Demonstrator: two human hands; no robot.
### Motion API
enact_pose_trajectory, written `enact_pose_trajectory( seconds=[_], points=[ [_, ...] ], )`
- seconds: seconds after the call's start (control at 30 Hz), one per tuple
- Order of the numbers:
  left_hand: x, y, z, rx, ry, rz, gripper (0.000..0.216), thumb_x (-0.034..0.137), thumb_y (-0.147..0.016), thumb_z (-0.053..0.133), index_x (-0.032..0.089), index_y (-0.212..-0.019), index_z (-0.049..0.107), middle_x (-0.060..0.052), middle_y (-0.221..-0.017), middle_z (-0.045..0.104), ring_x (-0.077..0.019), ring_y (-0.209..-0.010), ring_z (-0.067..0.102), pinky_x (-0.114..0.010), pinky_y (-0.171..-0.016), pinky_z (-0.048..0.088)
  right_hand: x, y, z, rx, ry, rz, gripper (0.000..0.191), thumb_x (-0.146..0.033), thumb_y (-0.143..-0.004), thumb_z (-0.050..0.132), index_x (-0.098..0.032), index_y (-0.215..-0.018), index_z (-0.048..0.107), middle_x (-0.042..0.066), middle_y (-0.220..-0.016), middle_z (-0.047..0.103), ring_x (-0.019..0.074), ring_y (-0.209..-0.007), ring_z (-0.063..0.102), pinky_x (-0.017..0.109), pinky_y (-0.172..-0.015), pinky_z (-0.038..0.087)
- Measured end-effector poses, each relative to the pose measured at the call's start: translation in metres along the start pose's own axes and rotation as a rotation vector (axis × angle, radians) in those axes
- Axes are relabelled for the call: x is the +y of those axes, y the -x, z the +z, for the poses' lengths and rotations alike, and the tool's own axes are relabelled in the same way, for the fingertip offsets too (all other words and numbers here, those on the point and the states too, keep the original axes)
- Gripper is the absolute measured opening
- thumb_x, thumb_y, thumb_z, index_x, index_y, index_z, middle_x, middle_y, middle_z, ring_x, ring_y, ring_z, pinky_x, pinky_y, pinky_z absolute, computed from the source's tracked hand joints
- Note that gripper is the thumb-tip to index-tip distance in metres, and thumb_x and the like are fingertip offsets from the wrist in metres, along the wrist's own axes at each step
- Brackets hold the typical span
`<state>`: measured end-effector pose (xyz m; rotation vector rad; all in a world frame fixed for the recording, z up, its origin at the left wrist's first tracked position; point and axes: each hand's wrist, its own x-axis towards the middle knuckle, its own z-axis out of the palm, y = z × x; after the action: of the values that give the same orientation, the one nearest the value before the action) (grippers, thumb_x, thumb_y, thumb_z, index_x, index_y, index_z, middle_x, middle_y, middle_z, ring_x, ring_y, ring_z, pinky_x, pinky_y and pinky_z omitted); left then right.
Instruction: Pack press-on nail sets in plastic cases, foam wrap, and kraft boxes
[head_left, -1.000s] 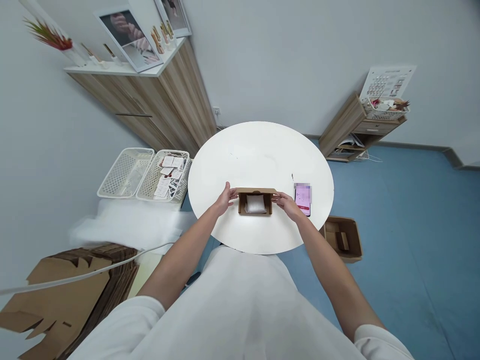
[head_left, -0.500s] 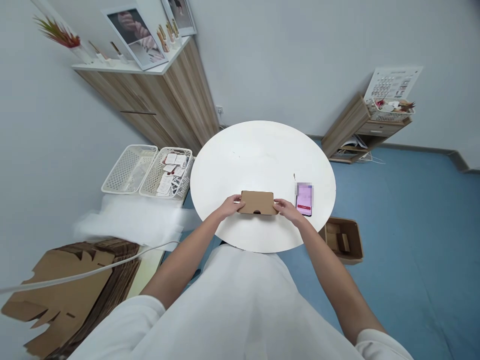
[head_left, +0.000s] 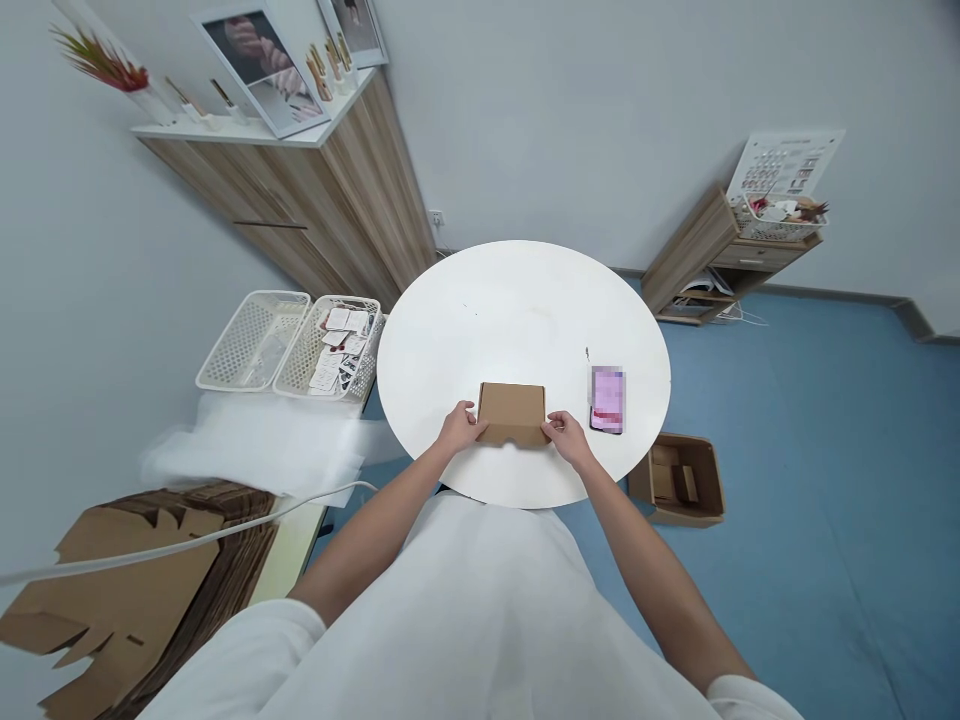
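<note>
Between left hand [head_left: 463, 428] and right hand [head_left: 568, 437], both seemingly clasped around it: cardboard box [head_left: 511, 411].

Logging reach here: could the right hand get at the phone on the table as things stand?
Probably yes: the phone lies close beside the right hand, with bare table between them; the hand would only have to leave the cardboard box it holds.

2 bare forearms reach forward from white sleeves and angle in toward each other. The left hand [head_left: 460, 428] has its fingers curled and its thumb on top, pinching the near left corner of the small cardboard box [head_left: 511, 410]. The right hand [head_left: 564, 438] mirrors it at the near right corner, knuckles up, fingers bent. Both wrists sit level, with the elbows spread wide.
</note>
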<state>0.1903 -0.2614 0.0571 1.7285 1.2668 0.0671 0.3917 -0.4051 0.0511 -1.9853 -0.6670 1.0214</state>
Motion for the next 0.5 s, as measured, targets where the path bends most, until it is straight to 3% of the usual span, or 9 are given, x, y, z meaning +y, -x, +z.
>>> enact_pose_trajectory(
  seconds=[0.33, 0.5],
  points=[
    [-0.006, -0.004, 0.005, -0.029, -0.021, -0.045, 0.048, 0.039, -0.068, 0.059, 0.019, -0.109, 0.043, -0.003, -0.081, 0.058, -0.0176, -0.078, 0.056, -0.027, -0.065, 0.042, 0.01, -0.002, 0.005, -0.004, 0.024, 0.036, 0.034, -0.034, -0.065, 0.054, -0.022, -0.096, 0.05, 0.001, -0.083, 0.059, 0.0153, -0.076, 0.057, 0.03, -0.071, 0.044],
    [-0.009, -0.002, 0.008, -0.008, -0.073, -0.037, 0.044, 0.038, -0.068, 0.058, 0.018, -0.106, 0.047, -0.006, -0.093, 0.058, -0.0195, -0.088, 0.056, -0.029, -0.074, 0.041, 0.013, 0.0, 0.008, -0.015, 0.089, 0.022, 0.034, -0.033, -0.067, 0.053, -0.021, -0.099, 0.051, 0.002, -0.088, 0.06, 0.0162, -0.081, 0.057, 0.032, -0.076, 0.043]
  ],
)
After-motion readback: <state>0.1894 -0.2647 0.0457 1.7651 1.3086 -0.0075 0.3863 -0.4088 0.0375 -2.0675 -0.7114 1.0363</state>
